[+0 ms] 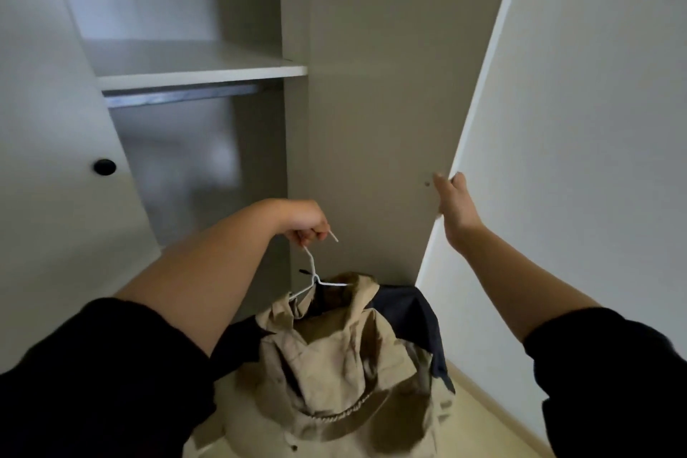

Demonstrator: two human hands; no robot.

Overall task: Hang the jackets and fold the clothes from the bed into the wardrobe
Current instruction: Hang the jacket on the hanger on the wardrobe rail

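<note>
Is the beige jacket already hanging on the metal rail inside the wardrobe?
No. The beige and navy jacket hangs from a white wire hanger gripped by the left hand, below the bare metal rail.

Both arms wear black sleeves, the left sleeve [111,376] and the right sleeve [609,368], each pushed up past the elbow so the forearms are bare. The fabric looks plain and matte, with no visible print or markings. No watch, ring or bracelet-like item shows on the left hand [303,217] or right hand [455,206].
</note>
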